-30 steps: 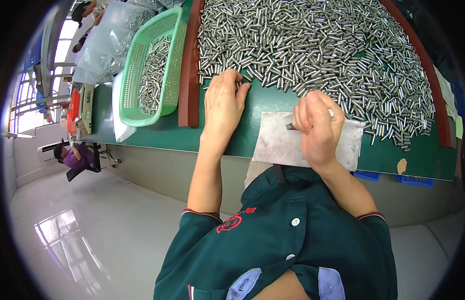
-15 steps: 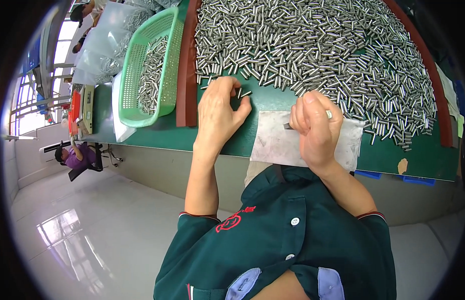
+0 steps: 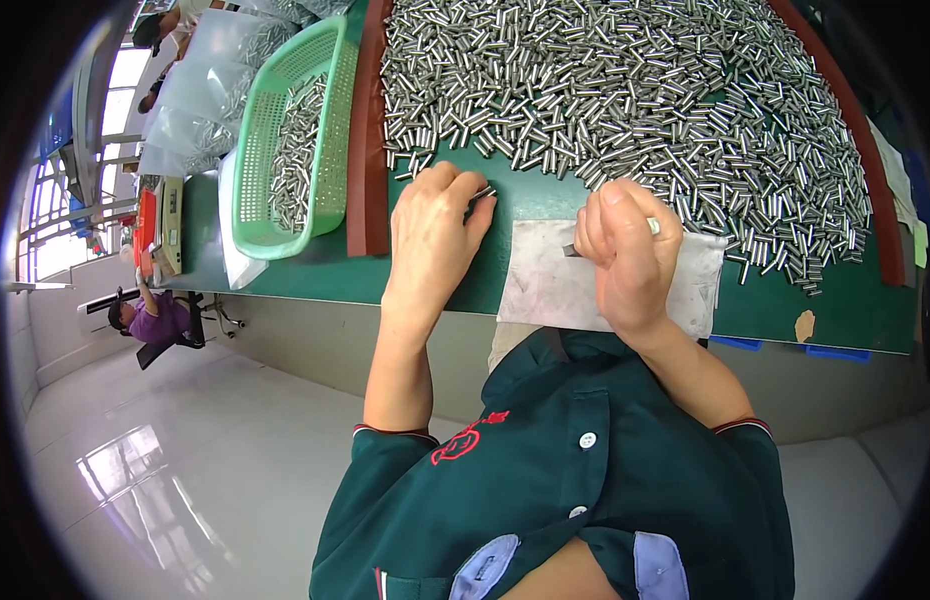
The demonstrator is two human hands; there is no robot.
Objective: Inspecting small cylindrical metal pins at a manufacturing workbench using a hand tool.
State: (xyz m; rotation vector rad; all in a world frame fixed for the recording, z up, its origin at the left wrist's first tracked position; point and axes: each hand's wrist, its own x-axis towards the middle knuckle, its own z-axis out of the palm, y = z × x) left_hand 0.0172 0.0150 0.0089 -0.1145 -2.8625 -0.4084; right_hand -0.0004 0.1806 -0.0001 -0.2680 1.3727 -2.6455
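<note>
My left grip is over the table, near the front edge of the heap of metal pins. Its fingers are curled, thumb and forefinger close together, with a few dark pins showing between them; I cannot tell whether these are held firmly or lie on the surface.

My right grip is closed into a fist, thumb uppermost, around a dark grey piece whose end projects on the left side. The rest of that piece is hidden by my fingers. The fist is above an off-white cloth, marked with grey smudges, lying at the near edge.

The heap covers most of the green surface, lying between a left red-brown strip and a right red-brown strip. Left of the former is a light green basket, perforated, containing more pins of similar appearance. Clear plastic bags lie beyond it. A person in purple sits well apart, at far left.
</note>
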